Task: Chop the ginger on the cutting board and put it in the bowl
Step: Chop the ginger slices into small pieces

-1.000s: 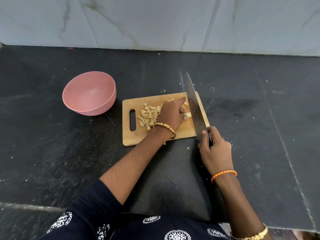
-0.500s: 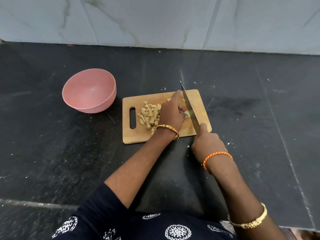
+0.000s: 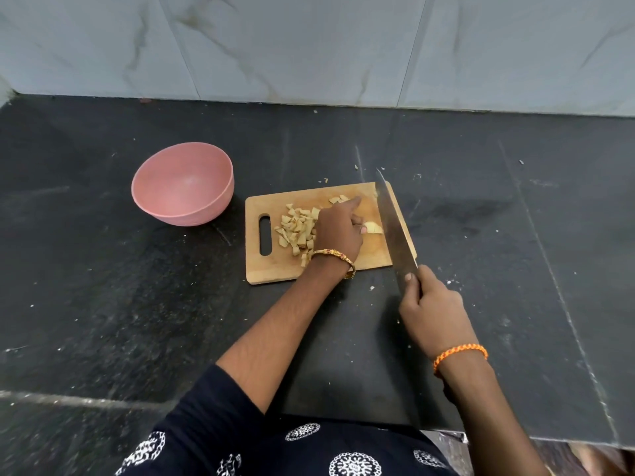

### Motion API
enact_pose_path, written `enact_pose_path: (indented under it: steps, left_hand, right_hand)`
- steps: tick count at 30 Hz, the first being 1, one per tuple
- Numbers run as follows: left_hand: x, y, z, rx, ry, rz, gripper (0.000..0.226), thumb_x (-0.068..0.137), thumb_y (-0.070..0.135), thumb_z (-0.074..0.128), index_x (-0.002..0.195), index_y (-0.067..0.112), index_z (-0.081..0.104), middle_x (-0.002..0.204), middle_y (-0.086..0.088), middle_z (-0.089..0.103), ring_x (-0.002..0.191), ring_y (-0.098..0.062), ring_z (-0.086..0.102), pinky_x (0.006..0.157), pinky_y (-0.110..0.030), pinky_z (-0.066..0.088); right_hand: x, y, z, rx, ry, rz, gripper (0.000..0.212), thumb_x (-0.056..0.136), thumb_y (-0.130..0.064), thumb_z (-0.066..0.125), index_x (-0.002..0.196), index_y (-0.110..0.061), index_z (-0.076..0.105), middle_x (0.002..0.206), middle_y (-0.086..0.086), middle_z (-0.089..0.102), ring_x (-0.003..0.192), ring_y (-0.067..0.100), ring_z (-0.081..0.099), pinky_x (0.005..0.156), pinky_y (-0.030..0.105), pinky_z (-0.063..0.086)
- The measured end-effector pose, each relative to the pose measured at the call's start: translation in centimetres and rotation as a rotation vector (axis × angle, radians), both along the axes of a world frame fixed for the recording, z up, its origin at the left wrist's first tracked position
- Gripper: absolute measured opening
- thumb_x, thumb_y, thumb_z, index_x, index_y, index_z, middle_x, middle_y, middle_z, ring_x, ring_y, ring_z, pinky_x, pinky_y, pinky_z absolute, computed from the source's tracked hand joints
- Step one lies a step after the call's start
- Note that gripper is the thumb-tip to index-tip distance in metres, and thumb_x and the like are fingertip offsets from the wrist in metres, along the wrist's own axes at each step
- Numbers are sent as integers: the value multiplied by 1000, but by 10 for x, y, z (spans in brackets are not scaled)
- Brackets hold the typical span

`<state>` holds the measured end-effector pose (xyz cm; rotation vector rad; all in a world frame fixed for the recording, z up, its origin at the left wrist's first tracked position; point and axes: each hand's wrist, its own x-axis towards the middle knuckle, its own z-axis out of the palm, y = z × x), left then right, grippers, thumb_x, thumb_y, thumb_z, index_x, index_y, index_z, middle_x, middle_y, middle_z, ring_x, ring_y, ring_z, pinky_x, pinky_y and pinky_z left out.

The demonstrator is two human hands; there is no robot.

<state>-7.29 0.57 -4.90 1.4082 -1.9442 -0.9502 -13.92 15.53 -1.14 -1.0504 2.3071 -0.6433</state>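
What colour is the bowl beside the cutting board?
Pink, seen clearly in the head view: the bowl.

black stone counter (image 3: 515, 235) | grey marble-tiled wall (image 3: 309, 46) behind | pale crumbs scattered on counter

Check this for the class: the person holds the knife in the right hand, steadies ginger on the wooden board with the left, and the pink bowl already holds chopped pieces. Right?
Not quite. The head view shows the pink bowl empty; the chopped pieces lie on the wooden board. The rest is right.

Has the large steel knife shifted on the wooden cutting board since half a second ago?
Yes. The large steel knife moved right, toward the wooden cutting board's right edge.
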Motion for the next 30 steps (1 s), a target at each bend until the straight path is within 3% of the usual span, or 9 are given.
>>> enact_pose_path:
  steps: [4, 8, 11, 15, 23, 30]
  left_hand:
    - [2, 0, 3, 16, 11, 4, 58, 75, -4, 69, 129, 10, 53, 94, -6, 72, 91, -11, 65, 80, -4, 34]
    - [5, -3, 9, 47, 45, 17, 61, 72, 1, 75, 129, 7, 53, 86, -5, 74, 86, -10, 66, 93, -25, 48]
    - [6, -5, 9, 39, 40, 20, 59, 71, 3, 76, 126, 6, 55, 82, -6, 74, 85, -11, 67, 95, -32, 49]
    - [6, -3, 9, 25, 54, 21, 54, 71, 2, 75, 123, 5, 58, 80, -6, 74, 85, -11, 67, 99, -32, 45]
    - [5, -2, 10, 22, 97, 55, 54, 70, 0, 74, 121, 3, 59, 77, -8, 74, 74, -7, 64, 95, -27, 47]
    - [7, -3, 13, 37, 40, 38, 57, 70, 4, 77, 123, 5, 58, 81, -5, 73, 80, -12, 65, 91, -25, 49]
  right_hand:
    - [-2, -17, -7, -30, 56, 42, 21, 99, -29, 32, 90, -13, 43, 75, 18, 57, 75, 36, 53, 68, 42, 49]
    - [1, -25, -11, -1, 58, 54, 22, 99, -29, 31, 93, -12, 44, 74, 17, 55, 74, 37, 55, 71, 45, 51]
    - [2, -29, -13, 2, 74, 65, 21, 99, -27, 31, 91, -11, 42, 69, 14, 51, 70, 35, 54, 68, 42, 51]
    - [0, -37, -15, 64, 97, 103, 17, 99, -26, 32, 91, -12, 39, 69, 14, 50, 68, 37, 55, 63, 40, 49]
    - [2, -23, -1, 277, 40, 144, 14, 99, -27, 32, 101, -17, 41, 90, 17, 57, 82, 35, 60, 79, 49, 53]
    - [2, 20, 4, 101, -9, 41, 23, 97, -27, 37, 80, -14, 48, 68, 13, 57, 71, 37, 56, 66, 36, 47]
